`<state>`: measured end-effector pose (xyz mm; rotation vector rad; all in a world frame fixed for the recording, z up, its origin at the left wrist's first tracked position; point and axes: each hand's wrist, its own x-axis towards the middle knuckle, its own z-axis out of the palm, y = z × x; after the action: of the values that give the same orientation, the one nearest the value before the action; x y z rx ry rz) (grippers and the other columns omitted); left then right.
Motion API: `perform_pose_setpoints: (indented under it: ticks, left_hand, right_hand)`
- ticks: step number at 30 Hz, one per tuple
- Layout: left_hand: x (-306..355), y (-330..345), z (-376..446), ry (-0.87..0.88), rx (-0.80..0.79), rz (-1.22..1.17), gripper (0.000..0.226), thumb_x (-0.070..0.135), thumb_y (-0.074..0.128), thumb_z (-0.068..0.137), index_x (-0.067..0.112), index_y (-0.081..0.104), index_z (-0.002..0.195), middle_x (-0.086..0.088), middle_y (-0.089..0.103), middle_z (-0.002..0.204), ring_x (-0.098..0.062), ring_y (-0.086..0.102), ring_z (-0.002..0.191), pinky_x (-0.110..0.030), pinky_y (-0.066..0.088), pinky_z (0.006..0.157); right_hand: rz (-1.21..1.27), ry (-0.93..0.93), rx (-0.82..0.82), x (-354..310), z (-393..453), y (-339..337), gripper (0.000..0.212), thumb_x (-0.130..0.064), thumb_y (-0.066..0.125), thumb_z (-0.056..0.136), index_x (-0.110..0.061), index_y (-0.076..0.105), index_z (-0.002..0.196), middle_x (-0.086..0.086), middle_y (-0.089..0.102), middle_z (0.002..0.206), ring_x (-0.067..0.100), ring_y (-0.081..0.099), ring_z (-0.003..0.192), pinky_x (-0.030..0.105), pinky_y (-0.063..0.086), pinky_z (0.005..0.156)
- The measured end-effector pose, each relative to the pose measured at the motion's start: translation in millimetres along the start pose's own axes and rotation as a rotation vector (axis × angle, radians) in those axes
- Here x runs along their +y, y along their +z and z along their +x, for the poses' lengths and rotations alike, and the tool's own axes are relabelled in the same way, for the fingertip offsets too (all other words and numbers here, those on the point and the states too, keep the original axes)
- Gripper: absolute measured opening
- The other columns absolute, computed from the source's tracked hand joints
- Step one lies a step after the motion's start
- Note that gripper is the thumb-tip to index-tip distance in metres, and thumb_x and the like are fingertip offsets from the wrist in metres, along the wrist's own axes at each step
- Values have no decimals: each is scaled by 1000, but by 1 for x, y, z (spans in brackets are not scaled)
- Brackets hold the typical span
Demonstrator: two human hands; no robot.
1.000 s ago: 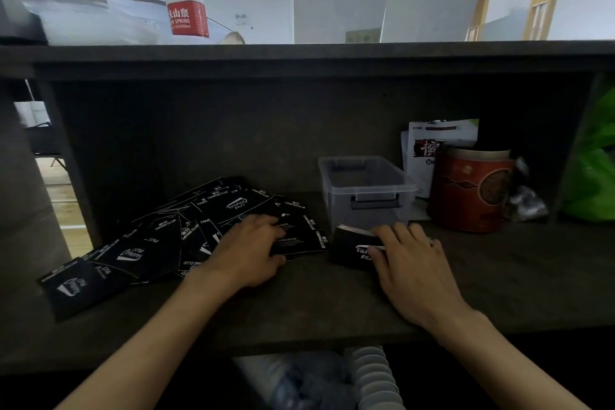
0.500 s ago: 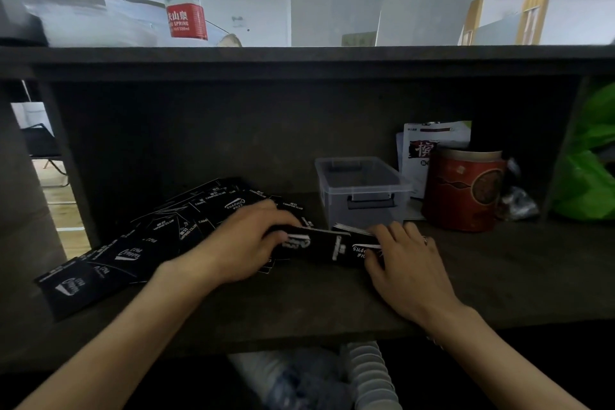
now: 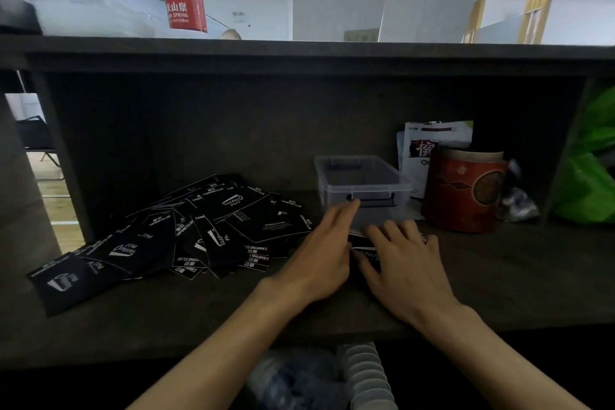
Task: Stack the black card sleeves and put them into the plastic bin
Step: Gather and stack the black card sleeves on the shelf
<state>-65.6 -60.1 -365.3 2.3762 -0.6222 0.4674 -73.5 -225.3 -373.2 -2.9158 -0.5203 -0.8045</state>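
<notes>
From where I'm watching, barely started. Both hands sit on the small stack (image 3: 362, 248) at the shelf's front: left hand (image 3: 324, 251) flat, fingers straight over its left edge, right hand (image 3: 404, 258) spread, pressing down on top. Most black card sleeves (image 3: 199, 230) lie scattered further left. Behind the hands, the plastic bin (image 3: 361, 181) looks empty.
</notes>
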Motion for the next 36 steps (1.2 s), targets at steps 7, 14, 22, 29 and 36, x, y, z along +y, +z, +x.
perform_pose_setpoints:
  ticks: [7,14,22,29,36]
  left_hand:
    - [-53,-62,-6,-226,157,466,46,26,59,92,17,53,137,-5,52,138,-22,50,126,-31,38,105]
    - [-65,-71,-28,-184,126,595,21,30,51,98,30,68,110,0,69,103,-21,63,100,-34,45,88]
    - [-49,-111,-38,135,370,278,21,21,46,100,18,66,104,4,55,92,-12,57,83,-32,48,73]
    - [-31,-70,-37,110,154,472,21,27,45,101,28,60,115,11,44,100,-8,55,78,-32,52,70]
    - [-1,-14,-20,51,148,245,59,13,47,100,21,21,153,1,28,151,-24,51,125,-36,46,103]
  right_hand:
    - [38,23,22,-1,-1,3,45,-58,32,95,-34,42,131,-7,50,121,16,42,113,41,44,87]
    - [46,23,13,0,-1,2,45,-59,31,95,-35,40,132,-6,49,122,16,41,113,41,44,89]
    - [67,31,23,-2,-2,1,42,-57,35,95,-34,43,128,-6,51,118,17,43,112,42,44,87]
    - [90,26,-12,1,-2,0,59,-63,33,79,-34,43,129,-8,48,113,14,39,108,43,41,88]
    - [89,37,-3,0,-3,-3,61,-65,34,79,-35,47,131,-7,45,117,15,37,110,42,41,85]
